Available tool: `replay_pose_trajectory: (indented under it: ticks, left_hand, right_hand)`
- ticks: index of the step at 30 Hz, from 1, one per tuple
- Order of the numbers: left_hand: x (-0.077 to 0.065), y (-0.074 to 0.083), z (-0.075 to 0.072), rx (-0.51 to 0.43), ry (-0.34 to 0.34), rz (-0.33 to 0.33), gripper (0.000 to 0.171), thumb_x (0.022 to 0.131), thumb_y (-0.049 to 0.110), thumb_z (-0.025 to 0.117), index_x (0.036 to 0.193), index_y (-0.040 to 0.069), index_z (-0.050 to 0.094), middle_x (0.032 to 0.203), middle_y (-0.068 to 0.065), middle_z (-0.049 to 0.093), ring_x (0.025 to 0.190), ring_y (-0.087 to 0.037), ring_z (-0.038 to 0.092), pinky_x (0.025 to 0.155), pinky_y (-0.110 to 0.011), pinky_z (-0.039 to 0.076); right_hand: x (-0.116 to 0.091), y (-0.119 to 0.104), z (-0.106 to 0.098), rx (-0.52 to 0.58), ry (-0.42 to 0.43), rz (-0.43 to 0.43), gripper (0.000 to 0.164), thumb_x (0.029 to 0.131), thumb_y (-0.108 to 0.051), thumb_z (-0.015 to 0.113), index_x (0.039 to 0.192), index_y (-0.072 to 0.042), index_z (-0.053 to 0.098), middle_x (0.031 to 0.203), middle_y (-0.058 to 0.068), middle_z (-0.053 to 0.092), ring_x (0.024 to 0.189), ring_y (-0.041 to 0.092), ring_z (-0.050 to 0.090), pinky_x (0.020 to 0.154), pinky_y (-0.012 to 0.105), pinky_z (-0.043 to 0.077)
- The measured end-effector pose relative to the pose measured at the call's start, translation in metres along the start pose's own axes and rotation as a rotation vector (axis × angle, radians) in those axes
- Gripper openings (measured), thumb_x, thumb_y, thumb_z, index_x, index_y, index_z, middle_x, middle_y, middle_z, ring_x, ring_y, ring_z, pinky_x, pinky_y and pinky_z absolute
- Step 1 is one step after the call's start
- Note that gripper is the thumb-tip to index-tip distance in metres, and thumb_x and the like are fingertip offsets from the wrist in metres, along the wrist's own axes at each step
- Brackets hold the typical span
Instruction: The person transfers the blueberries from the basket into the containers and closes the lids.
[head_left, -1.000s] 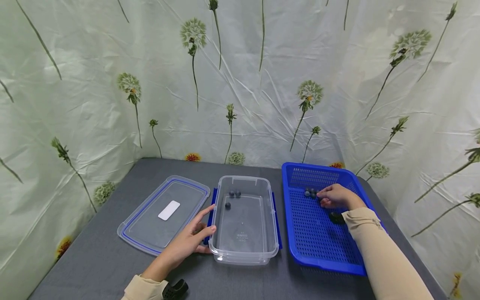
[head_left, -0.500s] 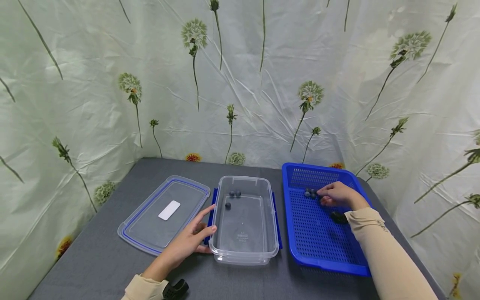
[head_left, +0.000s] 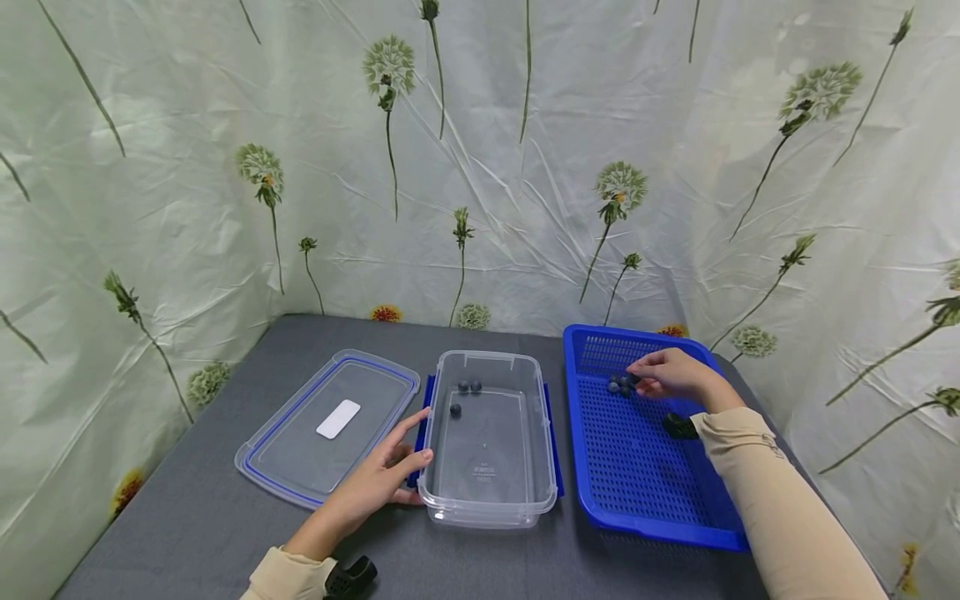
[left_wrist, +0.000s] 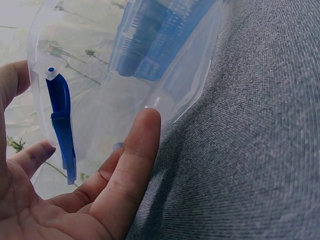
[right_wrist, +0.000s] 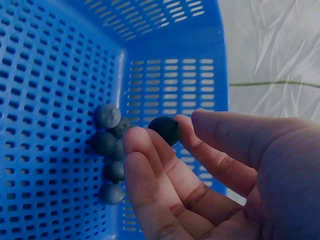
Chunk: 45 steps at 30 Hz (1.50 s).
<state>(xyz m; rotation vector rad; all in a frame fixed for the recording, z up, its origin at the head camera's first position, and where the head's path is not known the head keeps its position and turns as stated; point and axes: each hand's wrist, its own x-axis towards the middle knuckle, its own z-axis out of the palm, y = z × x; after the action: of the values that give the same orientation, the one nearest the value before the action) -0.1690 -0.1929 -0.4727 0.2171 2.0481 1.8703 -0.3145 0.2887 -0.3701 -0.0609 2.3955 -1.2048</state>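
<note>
My left hand point(head_left: 375, 479) rests against the left side of a clear plastic container point(head_left: 487, 450), its fingers spread along the wall beside a blue clip point(left_wrist: 61, 120). The container holds a few blueberries point(head_left: 455, 411). To the right, my right hand point(head_left: 675, 379) is inside a blue perforated basket point(head_left: 592, 492), near its back. A dark blueberry point(right_wrist: 165, 130) is pinched between its fingertips, lifted clear of the others. Several more blueberries point(right_wrist: 107, 142) lie clustered on the basket floor just beside the fingers.
A clear lid point(head_left: 300, 450) with a blue seal and a white label lies flat left of the container. Grey cloth point(head_left: 480, 567) covers the table. Behind it hangs a flower-printed curtain point(head_left: 510, 208).
My right hand has shifted slightly left and up above the basket floor, with a blueberry in its fingertips. The left hand and container have stayed put.
</note>
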Motion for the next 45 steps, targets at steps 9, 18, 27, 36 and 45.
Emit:
replay_pose_trajectory:
  ticks: [9, 18, 27, 36, 45]
  left_hand:
    - [0.0, -0.001, 0.0, -0.002, 0.0, -0.008, 0.073, 0.111, 0.03, 0.061, 0.172, 0.032, 0.021, 0.135, -0.029, 0.053, 0.102, -0.027, 0.069, 0.083, -0.046, 0.068]
    - [0.002, -0.001, 0.0, 0.006, 0.019, -0.015, 0.071, 0.11, 0.029, 0.063, 0.17, 0.035, 0.024, 0.134, -0.029, 0.053, 0.103, -0.027, 0.069, 0.083, -0.045, 0.068]
    - [0.0, 0.0, 0.0, 0.0, -0.004, 0.005, 0.073, 0.111, 0.029, 0.061, 0.172, 0.032, 0.021, 0.135, -0.03, 0.053, 0.103, -0.027, 0.069, 0.083, -0.046, 0.068]
    - [0.001, 0.0, 0.0, -0.006, -0.009, 0.017, 0.072, 0.111, 0.028, 0.061, 0.172, 0.031, 0.021, 0.132, -0.029, 0.054, 0.103, -0.027, 0.069, 0.083, -0.046, 0.068]
    - [0.0, 0.0, 0.0, 0.001, -0.007, 0.014, 0.074, 0.11, 0.033, 0.063, 0.171, 0.033, 0.021, 0.136, -0.03, 0.052, 0.105, -0.027, 0.069, 0.084, -0.046, 0.068]
  right_hand:
    - [-0.001, -0.016, 0.004, 0.01, 0.015, -0.029, 0.044, 0.113, -0.016, 0.055, 0.142, 0.017, 0.054, 0.096, 0.002, 0.072, 0.085, 0.009, 0.071, 0.08, 0.024, 0.064]
    - [-0.004, -0.044, 0.014, 0.045, 0.009, -0.102, 0.047, 0.113, -0.016, 0.054, 0.146, 0.017, 0.049, 0.094, -0.003, 0.072, 0.083, 0.005, 0.07, 0.077, 0.02, 0.062]
    - [-0.009, -0.067, 0.027, 0.027, 0.018, -0.173, 0.045, 0.112, -0.017, 0.057, 0.143, 0.016, 0.054, 0.105, 0.003, 0.073, 0.092, 0.011, 0.074, 0.081, 0.021, 0.063]
    - [-0.01, -0.087, 0.045, 0.037, -0.008, -0.2, 0.044, 0.111, -0.016, 0.06, 0.143, 0.014, 0.056, 0.108, 0.007, 0.074, 0.096, 0.015, 0.074, 0.084, 0.023, 0.063]
    - [0.001, -0.1, 0.066, -0.003, -0.031, -0.221, 0.039, 0.112, -0.016, 0.059, 0.142, 0.008, 0.061, 0.117, 0.015, 0.076, 0.098, 0.016, 0.075, 0.088, 0.027, 0.064]
